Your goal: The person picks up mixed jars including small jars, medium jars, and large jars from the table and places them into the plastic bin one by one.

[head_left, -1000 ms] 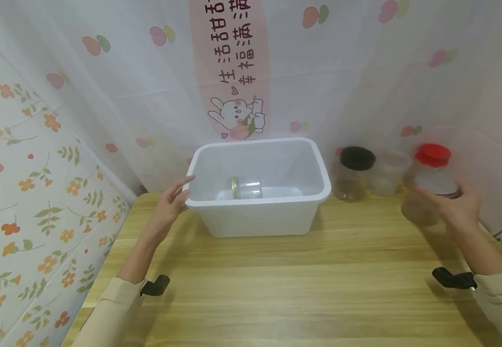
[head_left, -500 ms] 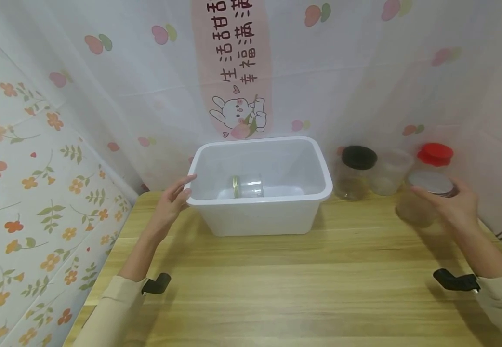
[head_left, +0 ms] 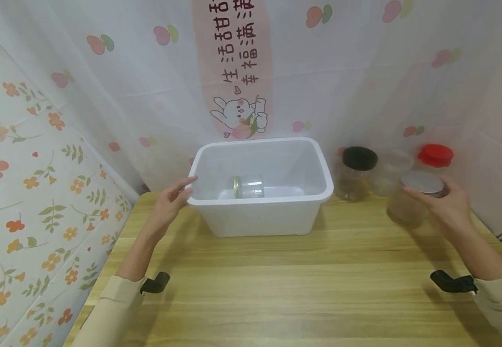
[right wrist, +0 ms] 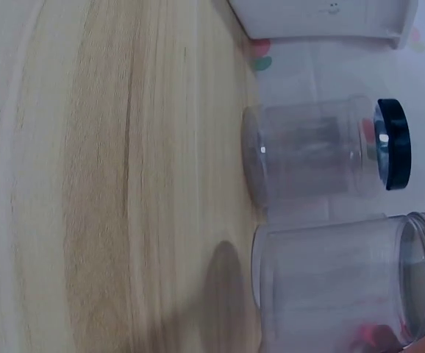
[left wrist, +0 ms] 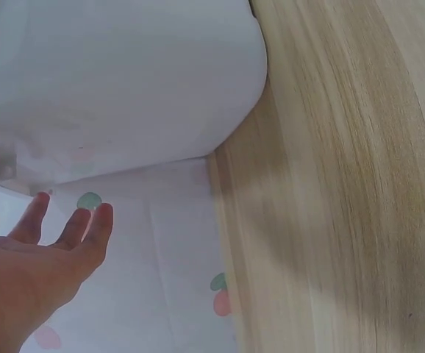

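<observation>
A white plastic bin [head_left: 259, 219] stands on the table against the curtain. Inside it lies a small clear jar [head_left: 252, 187] on its side, its gold lid towards the left. My left hand [head_left: 167, 209] rests at the bin's left rim with fingers fairly straight; the left wrist view shows them spread beside the outer wall. On the right, my right hand [head_left: 450, 205] grips a clear jar [right wrist: 330, 287] around its grey lid [head_left: 422, 182]. That jar is upright or slightly tilted; I cannot tell whether its base touches the table.
Behind the held jar, along the curtain, stand a clear jar with a black lid [head_left: 360, 159], a translucent whitish container [head_left: 391, 164] and a jar with a red lid [head_left: 435, 155]. The wooden table [head_left: 285, 284] extends in front of the bin.
My right hand has moved left with the grey-lidded jar, which now partly covers the whitish container. My left hand stays at the bin's rim.
</observation>
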The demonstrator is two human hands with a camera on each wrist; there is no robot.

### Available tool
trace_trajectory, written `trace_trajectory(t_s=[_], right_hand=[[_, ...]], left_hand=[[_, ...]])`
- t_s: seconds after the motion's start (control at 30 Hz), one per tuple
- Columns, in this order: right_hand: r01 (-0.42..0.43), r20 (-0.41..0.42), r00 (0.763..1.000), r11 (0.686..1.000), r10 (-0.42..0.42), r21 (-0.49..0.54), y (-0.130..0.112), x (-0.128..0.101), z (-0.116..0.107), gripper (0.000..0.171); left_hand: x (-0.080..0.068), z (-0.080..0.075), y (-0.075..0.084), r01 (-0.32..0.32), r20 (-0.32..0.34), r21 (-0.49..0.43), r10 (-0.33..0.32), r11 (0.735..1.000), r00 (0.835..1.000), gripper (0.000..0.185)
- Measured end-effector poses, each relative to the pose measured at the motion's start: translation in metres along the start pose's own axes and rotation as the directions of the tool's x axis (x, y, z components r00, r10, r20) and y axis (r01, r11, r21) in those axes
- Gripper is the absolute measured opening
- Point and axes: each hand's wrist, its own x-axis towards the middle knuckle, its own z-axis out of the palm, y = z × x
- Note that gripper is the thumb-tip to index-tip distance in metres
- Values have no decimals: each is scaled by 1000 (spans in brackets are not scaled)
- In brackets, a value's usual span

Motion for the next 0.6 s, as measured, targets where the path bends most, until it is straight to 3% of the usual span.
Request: trace_trajectory(t_s=[0.6], right_hand=[[56, 64, 996, 986, -67, 160, -19, -1, 19, 65]], left_hand=[[-1, 0, 2, 33, -12, -39, -34, 999, 999, 50]])
